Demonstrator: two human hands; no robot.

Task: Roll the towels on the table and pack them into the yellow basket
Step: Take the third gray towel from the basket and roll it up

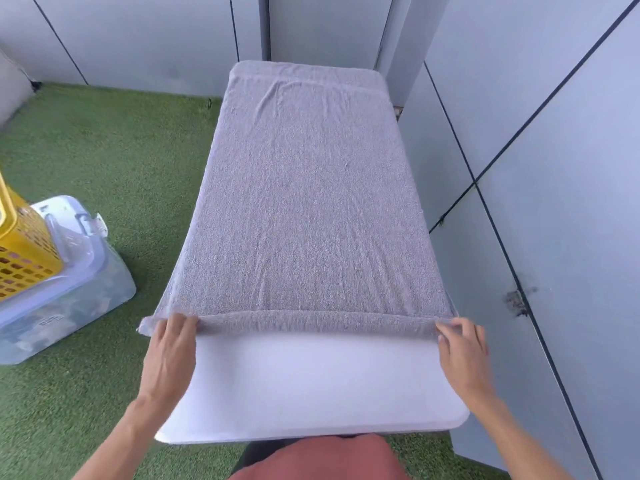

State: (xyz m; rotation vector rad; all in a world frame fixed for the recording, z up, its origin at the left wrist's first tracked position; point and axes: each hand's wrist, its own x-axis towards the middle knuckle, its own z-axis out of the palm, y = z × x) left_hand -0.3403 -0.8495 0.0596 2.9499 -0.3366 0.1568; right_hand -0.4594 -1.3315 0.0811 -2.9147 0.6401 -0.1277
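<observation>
Here the left hand (171, 344) and right hand (462, 348) each grip the towel (298, 202)'s rolled near edge.

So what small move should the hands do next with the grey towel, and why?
Probably push the roll forward another turn. Left hand and right hand pinch the two ends of a thin first roll at the grey towel's near edge; most of it lies flat on the white table.

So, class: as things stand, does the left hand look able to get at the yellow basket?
Probably yes. The left hand holds the near edge of the grey towel, and the yellow basket sits to its left on a clear storage box. Only open green turf lies between, though it must let go first.
</observation>
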